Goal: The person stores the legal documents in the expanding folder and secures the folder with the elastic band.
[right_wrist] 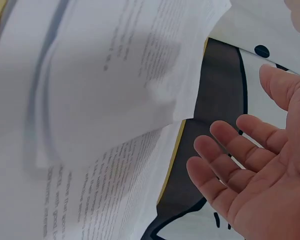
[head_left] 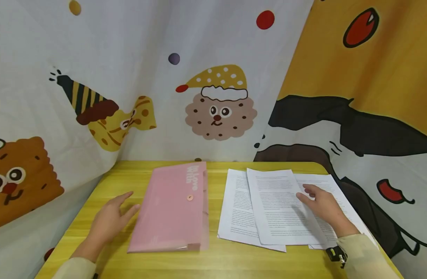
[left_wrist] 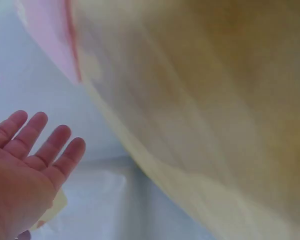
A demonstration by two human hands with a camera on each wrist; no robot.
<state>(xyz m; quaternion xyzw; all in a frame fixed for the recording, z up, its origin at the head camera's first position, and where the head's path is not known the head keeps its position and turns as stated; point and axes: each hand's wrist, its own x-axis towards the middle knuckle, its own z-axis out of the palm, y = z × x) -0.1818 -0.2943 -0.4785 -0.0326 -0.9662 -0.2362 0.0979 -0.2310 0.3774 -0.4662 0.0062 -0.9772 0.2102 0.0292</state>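
A pink document folder (head_left: 171,209) with a small round button and white lettering lies on the left half of the table. Just left of it hovers my left hand (head_left: 110,219), fingers spread and holding nothing; the left wrist view shows its bare palm (left_wrist: 20,185). To the folder's right, printed paper sheets (head_left: 279,209) lie overlapping at slightly different angles. My right hand (head_left: 323,205) is over the right-hand sheets, casting a shadow on them. In the right wrist view its fingers (right_wrist: 225,165) are relaxed, with nothing in the palm.
Both hands work above a yellow wood-grain table (head_left: 248,265). A cartoon-printed curtain (head_left: 147,46) hangs behind the table and down its sides. A small dark device (head_left: 336,254) is strapped at the right wrist, by the pale sleeve (head_left: 363,255).
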